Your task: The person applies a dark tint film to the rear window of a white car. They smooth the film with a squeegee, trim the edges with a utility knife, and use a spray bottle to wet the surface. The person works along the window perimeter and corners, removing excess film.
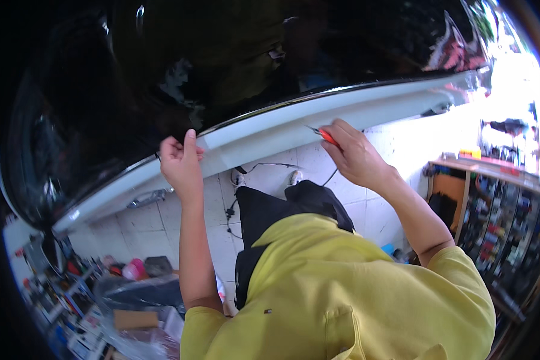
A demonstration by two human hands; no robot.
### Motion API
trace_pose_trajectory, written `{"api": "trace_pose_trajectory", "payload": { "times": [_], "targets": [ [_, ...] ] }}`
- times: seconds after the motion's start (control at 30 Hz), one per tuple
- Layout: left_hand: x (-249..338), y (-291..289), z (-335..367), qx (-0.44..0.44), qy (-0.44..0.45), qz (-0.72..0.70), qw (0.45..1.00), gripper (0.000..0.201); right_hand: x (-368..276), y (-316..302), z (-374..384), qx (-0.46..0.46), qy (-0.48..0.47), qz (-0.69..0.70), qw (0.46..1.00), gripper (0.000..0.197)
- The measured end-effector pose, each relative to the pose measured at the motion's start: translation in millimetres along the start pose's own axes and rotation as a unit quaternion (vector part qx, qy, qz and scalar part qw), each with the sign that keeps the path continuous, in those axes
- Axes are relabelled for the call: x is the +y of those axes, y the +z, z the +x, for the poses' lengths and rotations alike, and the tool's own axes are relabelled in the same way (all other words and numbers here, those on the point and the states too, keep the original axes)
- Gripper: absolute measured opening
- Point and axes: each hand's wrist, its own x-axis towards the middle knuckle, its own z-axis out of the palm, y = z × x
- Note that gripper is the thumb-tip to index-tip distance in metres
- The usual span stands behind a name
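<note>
In front of me curves a glossy black car roof (234,66), bordered by a pale, light-coloured strip (276,129) along its near edge. My right hand (360,157) is closed round a red-handled knife (328,137). Its thin blade points left, over the pale strip. At the black surface's near edge is my left hand (183,163), thumb raised and fingers curled in. Whether anything is pinched between those fingers cannot be made out.
A shiny door handle (150,198) juts out at the left below the strip. Dark cables (230,211) lie on the white tiled floor (210,240) by my feet. Clutter and plastic wrap (126,294) fill the lower left. A packed shelf (504,210) stands at right.
</note>
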Motion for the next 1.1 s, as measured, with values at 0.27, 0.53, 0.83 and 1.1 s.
{"api": "trace_pose_trajectory", "payload": {
  "times": [0.27, 0.53, 0.83, 1.1],
  "targets": [
    [-23, 39, -36, 0.050, 0.541, 0.367, 0.755, 0.039, -15, 45, 99, 0.125, -0.275, -0.071, 0.951, 0.041],
    [-49, 15, 22, 0.107, 0.581, 0.362, 0.721, 0.031, -14, 79, 109, 0.173, -0.250, -0.082, 0.949, 0.042],
    [-51, 23, 23, 0.107, 0.595, 0.315, 0.732, 0.024, -14, 83, 110, 0.194, -0.302, -0.181, 0.916, 0.027],
    [-38, 63, 4, 0.071, 0.570, 0.299, 0.762, 0.032, -4, 83, 105, 0.198, -0.303, -0.131, 0.923, 0.035]
  ]
}}
